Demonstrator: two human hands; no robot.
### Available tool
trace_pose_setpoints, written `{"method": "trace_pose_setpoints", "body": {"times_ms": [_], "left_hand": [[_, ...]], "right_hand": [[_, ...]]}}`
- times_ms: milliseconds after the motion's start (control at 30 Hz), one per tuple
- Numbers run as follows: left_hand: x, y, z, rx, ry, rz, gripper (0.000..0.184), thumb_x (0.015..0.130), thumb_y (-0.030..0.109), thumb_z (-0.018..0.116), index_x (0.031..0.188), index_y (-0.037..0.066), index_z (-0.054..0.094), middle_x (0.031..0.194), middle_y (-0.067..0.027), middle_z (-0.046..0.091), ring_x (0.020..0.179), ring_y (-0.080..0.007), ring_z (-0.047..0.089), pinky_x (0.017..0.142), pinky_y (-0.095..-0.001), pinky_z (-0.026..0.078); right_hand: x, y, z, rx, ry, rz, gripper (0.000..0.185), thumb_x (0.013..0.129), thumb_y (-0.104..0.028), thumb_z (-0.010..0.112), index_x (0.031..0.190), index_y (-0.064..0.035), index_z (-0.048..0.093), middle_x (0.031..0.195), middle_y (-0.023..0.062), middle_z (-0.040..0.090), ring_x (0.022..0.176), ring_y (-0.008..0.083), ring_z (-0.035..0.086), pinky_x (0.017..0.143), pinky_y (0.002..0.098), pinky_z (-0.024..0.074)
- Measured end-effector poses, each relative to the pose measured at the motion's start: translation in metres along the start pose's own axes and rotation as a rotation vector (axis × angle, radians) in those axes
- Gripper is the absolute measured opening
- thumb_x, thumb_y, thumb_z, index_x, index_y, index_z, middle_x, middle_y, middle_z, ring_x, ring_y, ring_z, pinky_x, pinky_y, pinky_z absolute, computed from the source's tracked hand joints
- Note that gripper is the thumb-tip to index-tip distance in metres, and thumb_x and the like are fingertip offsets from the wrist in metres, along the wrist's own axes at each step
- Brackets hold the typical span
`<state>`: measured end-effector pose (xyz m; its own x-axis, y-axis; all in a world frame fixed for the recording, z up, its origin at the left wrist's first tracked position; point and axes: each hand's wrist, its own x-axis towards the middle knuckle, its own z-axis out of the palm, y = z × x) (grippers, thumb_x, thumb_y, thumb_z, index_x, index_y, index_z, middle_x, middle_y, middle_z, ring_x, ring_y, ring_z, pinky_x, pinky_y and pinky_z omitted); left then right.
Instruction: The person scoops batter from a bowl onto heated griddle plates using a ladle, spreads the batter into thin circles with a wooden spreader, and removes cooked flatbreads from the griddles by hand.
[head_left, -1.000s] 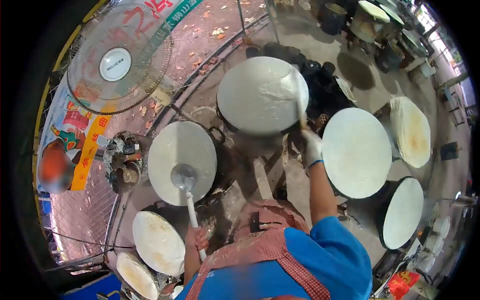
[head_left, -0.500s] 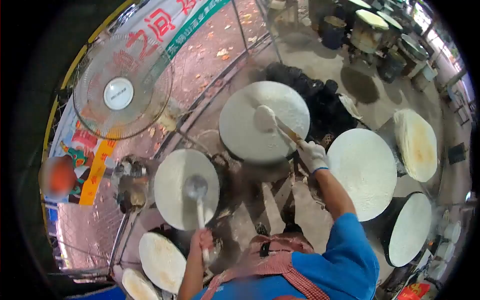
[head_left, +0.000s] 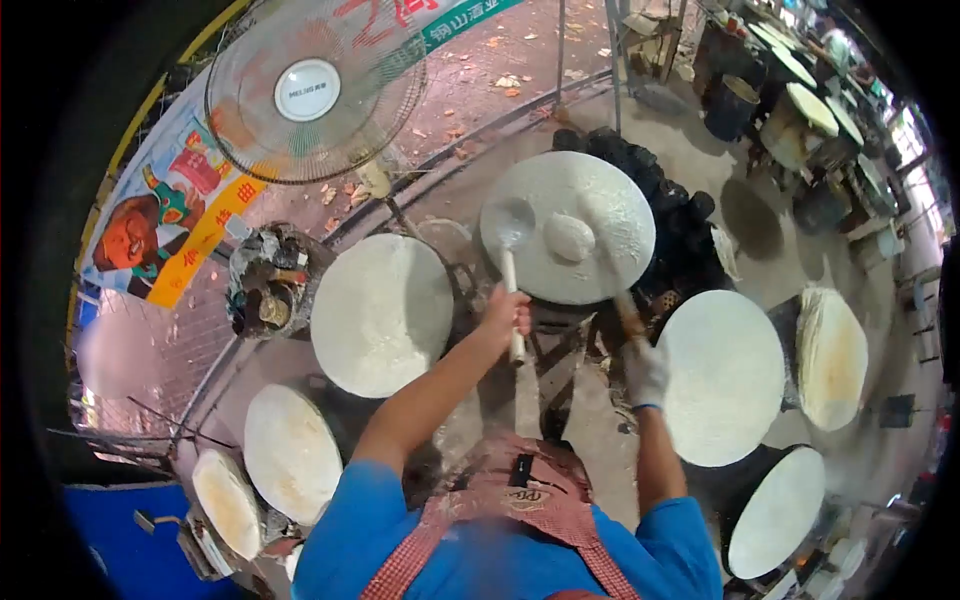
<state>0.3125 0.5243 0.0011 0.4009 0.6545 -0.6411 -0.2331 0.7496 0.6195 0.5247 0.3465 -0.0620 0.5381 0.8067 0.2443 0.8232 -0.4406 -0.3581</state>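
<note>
1. Holds a ladle [head_left: 509, 268] in the left grip [head_left: 508, 314], bare and closed around the lower part of the pale handle.
2. Reaches with the metal bowl of the ladle over the left part of the central plate [head_left: 530, 280], a large round coated in white paste [head_left: 569, 238]; cannot tell contact from hovering there.
3. Shows a thicker, rounded patch of paste near the middle of the central plate, just beside the ladle's bowl.
4. Holds a wooden-handled tool [head_left: 628, 315] in the right grip [head_left: 647, 376], gloved in white, blurred, and seemingly closed around the handle.
5. Extends that tool up and leftward over the right part of the paste; cannot make out the far end clearly.
6. Includes a white-topped left plate [head_left: 375, 315] near the left forearm, partly in shadow.
7. Includes a white-topped right plate [head_left: 722, 385] just beside the glove, with a stack of browned sheets [head_left: 833, 360] farther right and a lower plate [head_left: 778, 515] below.
8. Shows two pale discs [head_left: 293, 455] at lower left, with browned patches.
9. Features a fan [head_left: 308, 90] at upper left, and black lumps [head_left: 650, 185] behind the central plate.
10. Wears a blue shirt [head_left: 660, 555] under a red checked apron [head_left: 520, 480].
</note>
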Motion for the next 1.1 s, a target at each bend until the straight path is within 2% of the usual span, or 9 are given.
{"method": "trace_pose_setpoints", "body": {"times_ms": [200,267,433,533,600,667,767,1000,1100], "left_hand": [[-0.024,-0.009,-0.040,-0.648,-0.298,-0.623,0.018,0.088,0.021,0.052,0.092,0.017,0.035,0.054,0.0023,0.032,0.037,-0.0074,0.028,0.031,-0.0222,0.023],[-0.093,-0.019,-0.053,-0.054,-0.101,-0.152,0.016,0.091,0.030,0.049,0.101,0.022,0.041,0.052,0.0038,0.033,0.035,-0.0066,0.027,0.029,-0.0202,0.019],[-0.134,-0.028,-0.077,-0.439,-0.224,-0.459,0.016,0.092,0.027,0.047,0.106,0.023,0.041,0.056,0.0041,0.033,0.037,-0.0031,0.028,0.028,-0.0175,0.023],[-0.172,-0.035,-0.080,-0.628,-0.265,-0.410,0.021,0.094,0.028,0.045,0.111,0.016,0.043,0.056,0.0042,0.032,0.036,-0.0024,0.027,0.027,-0.0167,0.025],[-0.198,-0.061,-0.095,-0.649,-0.305,-0.272,0.021,0.093,0.029,0.046,0.109,0.016,0.043,0.056,0.0044,0.032,0.036,-0.0018,0.027,0.028,-0.0159,0.025],[-0.240,-0.074,-0.096,-0.615,-0.248,-0.150,0.014,0.091,0.027,0.048,0.089,0.019,0.038,0.055,0.0070,0.028,0.041,-0.0015,0.025,0.032,-0.0171,0.020],[-0.309,-0.122,-0.104,-0.645,-0.012,0.068,0.016,0.092,0.029,0.048,0.098,0.021,0.036,0.056,0.0054,0.029,0.040,-0.0027,0.025,0.032,-0.0169,0.021],[-0.439,-0.255,-0.157,-1.026,0.404,0.167,0.008,0.093,0.026,0.046,0.095,0.019,0.042,0.050,0.0040,0.030,0.033,-0.0051,0.030,0.026,-0.0176,0.023],[-0.488,-0.308,-0.176,-1.223,0.425,0.252,0.009,0.091,0.024,0.047,0.089,0.021,0.039,0.050,0.0018,0.031,0.034,-0.0065,0.028,0.027,-0.0193,0.020]], "right_hand": [[-0.047,-0.043,-0.004,0.076,0.047,-0.023,0.016,0.077,-0.028,0.064,0.090,-0.0194,0.065,0.065,0.0116,0.057,0.057,0.0307,0.057,0.049,0.0419,0.0445],[-0.059,-0.038,-0.014,0.092,0.129,-0.139,0.018,0.076,-0.025,0.066,0.093,-0.0182,0.065,0.063,0.0107,0.056,0.054,0.0299,0.056,0.046,0.0398,0.0430],[-0.082,-0.051,-0.003,0.292,0.136,-0.258,0.050,0.081,-0.009,0.062,0.128,-0.0032,0.046,0.089,0.0133,0.064,0.067,0.0194,0.059,0.060,0.0278,0.0481],[-0.080,-0.072,-0.009,0.729,-0.043,-0.159,0.041,0.083,-0.013,0.060,0.121,-0.0001,0.051,0.092,0.0148,0.065,0.067,0.0206,0.063,0.058,0.0337,0.0483],[-0.081,-0.095,-0.034,1.018,-0.472,0.285,0.039,0.084,-0.011,0.058,0.120,0.0030,0.051,0.105,0.0080,0.061,0.080,0.0092,0.055,0.071,0.0243,0.0462],[-0.084,-0.090,-0.021,1.193,-0.507,0.155,0.037,0.083,-0.008,0.059,0.117,0.0027,0.054,0.093,0.0019,0.059,0.068,0.0069,0.052,0.055,0.0209,0.0436],[-0.078,-0.123,-0.034,1.046,-0.873,0.024,0.022,0.085,-0.011,0.054,0.103,0.0011,0.059,0.069,-0.0017,0.053,0.056,0.0022,0.043,0.047,0.0186,0.0329],[-0.125,-0.216,0.033,0.633,-0.780,-0.931,0.032,0.080,-0.023,0.061,0.096,0.0050,0.061,0.088,0.0165,0.064,0.080,0.0266,0.060,0.074,0.0331,0.0451],[-0.170,-0.244,0.047,0.543,-0.801,-0.764,0.043,0.075,-0.039,0.065,0.102,-0.0042,0.061,0.090,0.0191,0.063,0.085,0.0350,0.060,0.073,0.0404,0.0467]]}}
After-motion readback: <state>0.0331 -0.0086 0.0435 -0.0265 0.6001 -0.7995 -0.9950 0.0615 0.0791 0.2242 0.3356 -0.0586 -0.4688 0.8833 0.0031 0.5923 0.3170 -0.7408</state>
